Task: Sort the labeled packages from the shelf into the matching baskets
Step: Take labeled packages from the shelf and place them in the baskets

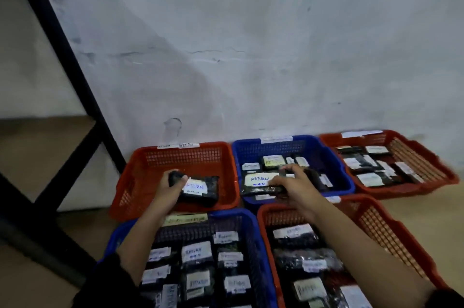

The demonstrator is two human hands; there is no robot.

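Packed near baskets (253, 217) sit below my arms; my left hand (168, 188) grips a black package (203, 193) over the red basket (140, 182), my right hand (292, 187) pinches another package (261, 188) in the blue basket (334, 159)

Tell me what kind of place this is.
Likely a parcel-returns storeroom: red and blue plastic mesh baskets on the floor, black wrapped packages with handwritten "RETURN" labels, and a black metal shelf frame.

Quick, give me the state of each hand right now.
Left hand: grips a black package over the far-left red basket.
Right hand: grips another black package over the far blue basket.
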